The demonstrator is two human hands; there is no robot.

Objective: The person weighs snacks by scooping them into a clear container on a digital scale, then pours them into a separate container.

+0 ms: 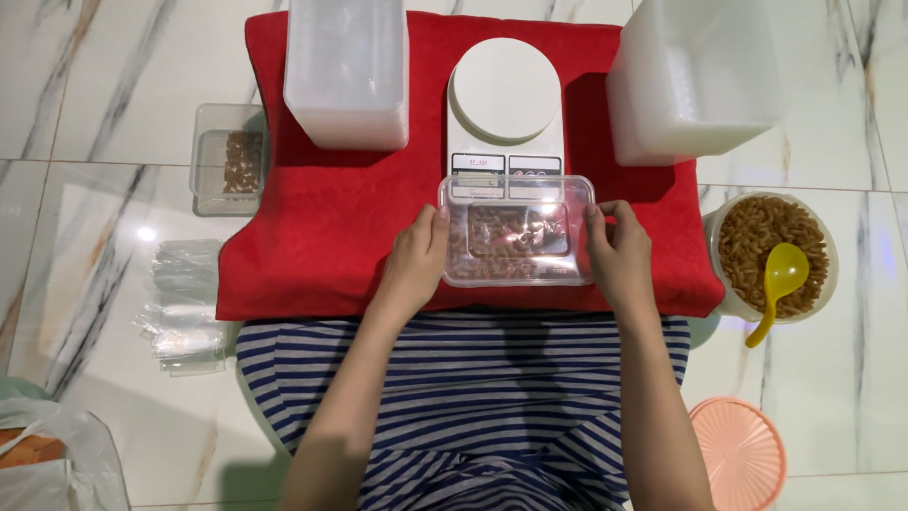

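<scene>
While the person sits on the marble floor, both hands hold a clear plastic box with a lid, and some brown pasta is inside it. This box lies on the red towel, just in front of the white kitchen scale, and it covers the lower edge of the scale. The left hand grips the left side of the box, with the thumb on top of the lid and the fingers curled along the wall. The right hand grips the right side in the same way.

Behind the box, two tall white containers stand on the towel, one at the left and one at the right of the scale. A small clear box with pasta sits on the floor left of the towel, and a pile of clear lids lies below it. On the right, a round tub of pasta holds a yellow spoon. A pink lid lies near the right elbow.
</scene>
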